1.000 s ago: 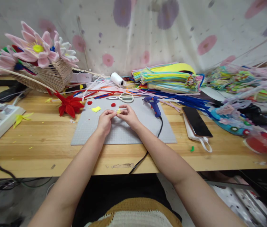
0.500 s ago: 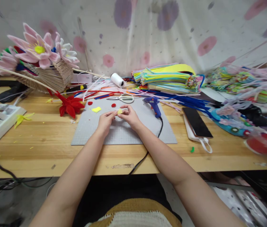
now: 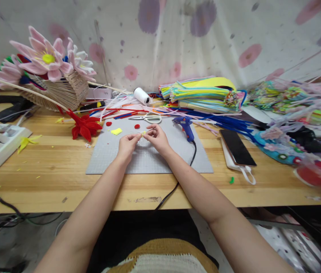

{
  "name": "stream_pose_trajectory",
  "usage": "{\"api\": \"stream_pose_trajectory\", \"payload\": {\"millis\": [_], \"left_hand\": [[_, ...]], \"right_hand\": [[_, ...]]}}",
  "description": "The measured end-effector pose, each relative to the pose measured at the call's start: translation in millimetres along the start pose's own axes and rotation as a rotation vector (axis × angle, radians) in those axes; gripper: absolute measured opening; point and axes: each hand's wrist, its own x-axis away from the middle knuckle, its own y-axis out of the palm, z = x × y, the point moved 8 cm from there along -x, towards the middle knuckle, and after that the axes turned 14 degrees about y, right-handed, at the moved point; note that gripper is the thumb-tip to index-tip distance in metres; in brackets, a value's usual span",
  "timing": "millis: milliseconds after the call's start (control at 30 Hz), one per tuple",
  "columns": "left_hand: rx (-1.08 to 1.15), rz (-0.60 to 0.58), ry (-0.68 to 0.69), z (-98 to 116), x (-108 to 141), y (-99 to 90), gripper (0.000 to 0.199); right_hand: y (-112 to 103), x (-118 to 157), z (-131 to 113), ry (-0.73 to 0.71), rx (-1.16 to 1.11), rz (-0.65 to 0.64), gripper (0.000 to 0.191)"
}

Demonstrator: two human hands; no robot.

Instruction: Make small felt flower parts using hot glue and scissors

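Over the grey cutting mat [image 3: 106,159], my left hand [image 3: 128,146] and my right hand [image 3: 157,139] meet fingertip to fingertip. Both pinch a small yellow piece [image 3: 143,134], mostly hidden by the fingers; its material is too small to make out. To the left on the mat lies a yellow scrap [image 3: 116,131]. Two small red discs [image 3: 137,126] rest just beyond my hands. Scissors [image 3: 152,118] with pale handles lie at the mat's far edge. A blue glue gun [image 3: 185,127] sits to the right of my right hand.
A red fuzzy flower [image 3: 85,127] on a stick and a woven basket [image 3: 72,89] with pink flowers stand left. Pipe cleaner bundles [image 3: 200,94] and a thread spool [image 3: 141,96] line the back. A phone [image 3: 238,148] lies right. The glue gun's cord [image 3: 174,187] runs under my right forearm.
The yellow piece has turned or sunk between my fingertips and shows less now. My right fingers have shifted slightly; both hands stay in nearly the same place.
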Motion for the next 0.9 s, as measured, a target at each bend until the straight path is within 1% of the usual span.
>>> {"api": "stream_pose_trajectory", "payload": {"millis": [100,200,367,533,633,767,900], "left_hand": [[0.079,0.005,-0.038,-3.2,0.4,2.3,0.025],[0.168,0.000,-0.043,-4.4,0.0,4.9,0.025],[0.258,-0.018,-0.084,-5.7,0.9,8.5,0.027],[0.348,-0.047,-0.132,-2.3,3.2,14.1,0.029],[0.395,-0.082,-0.125,1.4,3.9,17.6,0.031],[0.384,-0.100,-0.082,1.4,3.4,17.3,0.032],[0.294,-0.090,-0.059,-3.5,2.7,14.4,0.032]], "right_hand": [[1.6,-0.6,0.8,-0.003,-0.012,-0.021,0.044],[3.2,-0.3,0.4,-0.003,-0.030,-0.037,0.043],[7.6,0.8,0.0,0.015,-0.077,-0.091,0.042],[14.2,3.2,2.1,0.042,-0.085,-0.172,0.046],[18.8,4.8,2.6,0.041,-0.047,-0.206,0.048],[19.6,4.0,4.6,0.048,-0.035,-0.186,0.050],[15.3,1.7,8.8,0.089,-0.042,-0.135,0.048]]}}
